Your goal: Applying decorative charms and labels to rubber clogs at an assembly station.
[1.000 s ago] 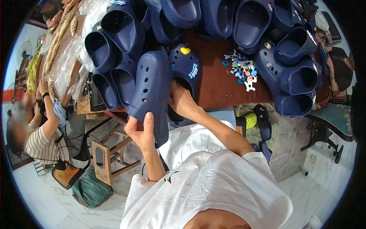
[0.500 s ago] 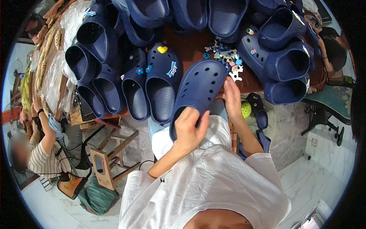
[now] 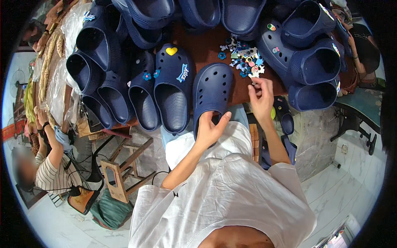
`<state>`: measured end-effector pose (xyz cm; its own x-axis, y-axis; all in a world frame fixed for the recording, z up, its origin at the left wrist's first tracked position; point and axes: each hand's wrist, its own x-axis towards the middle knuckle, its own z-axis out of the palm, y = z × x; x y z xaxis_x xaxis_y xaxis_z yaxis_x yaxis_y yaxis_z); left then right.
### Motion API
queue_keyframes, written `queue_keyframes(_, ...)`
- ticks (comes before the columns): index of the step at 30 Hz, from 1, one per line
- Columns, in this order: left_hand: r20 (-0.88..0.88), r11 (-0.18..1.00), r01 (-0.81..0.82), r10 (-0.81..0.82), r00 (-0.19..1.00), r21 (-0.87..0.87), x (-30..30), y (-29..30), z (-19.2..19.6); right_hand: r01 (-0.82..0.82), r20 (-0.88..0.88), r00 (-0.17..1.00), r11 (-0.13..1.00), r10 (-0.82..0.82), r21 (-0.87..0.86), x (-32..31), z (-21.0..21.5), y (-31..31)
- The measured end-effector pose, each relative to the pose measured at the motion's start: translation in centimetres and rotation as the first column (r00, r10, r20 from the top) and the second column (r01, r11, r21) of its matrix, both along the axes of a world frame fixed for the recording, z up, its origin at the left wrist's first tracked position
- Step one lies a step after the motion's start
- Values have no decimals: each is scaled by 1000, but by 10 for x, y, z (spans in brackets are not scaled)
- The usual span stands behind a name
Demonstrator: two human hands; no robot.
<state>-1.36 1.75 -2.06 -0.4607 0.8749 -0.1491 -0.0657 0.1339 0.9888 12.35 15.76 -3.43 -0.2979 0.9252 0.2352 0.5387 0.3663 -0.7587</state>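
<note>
My left hand (image 3: 210, 130) grips the heel end of a plain navy clog (image 3: 213, 91) that lies toe-away on the brown table (image 3: 206, 51). My right hand (image 3: 261, 98) is at the near edge of a pile of small coloured shoe charms (image 3: 245, 58), its fingertips pinched on a small pale charm (image 3: 255, 81). Left of the held clog lies a navy clog with a yellow heart charm (image 3: 173, 87), and beside that one with small flower charms (image 3: 142, 97).
Many more navy clogs ring the table: a stack at the left (image 3: 93, 66), a row along the far edge (image 3: 198, 12), a group at the right (image 3: 310, 62). A person in a striped shirt (image 3: 51, 165) sits low at the left. A wooden stool (image 3: 124, 165) stands below the table.
The plain clog came from upright at the left, across in both hands, down onto the table in front of me. My right hand left it and reached to the charm pile.
</note>
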Motion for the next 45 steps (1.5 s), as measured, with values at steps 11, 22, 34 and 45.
queue_keyframes(11, 730, 962, -259, 239, 640, -88, 9, 12, -8, -108, 280, 958, 985, 67, 135, 16, -8, 31)
queue_keyframes(22, 945, 903, -424, 195, 263, -69, 0, 33, -1, -67, 44, 997, 981, 60, 184, 2, -5, 30)
queue_keyframes(34, 876, 936, -335, 253, 410, -113, 17, 12, -14, -369, -79, 930, 914, 360, -172, -52, 45, 21)
queue_keyframes(45, 713, 955, -269, 275, 645, -125, 24, 6, 6, -426, -187, 905, 807, 383, -409, -40, 49, 25)
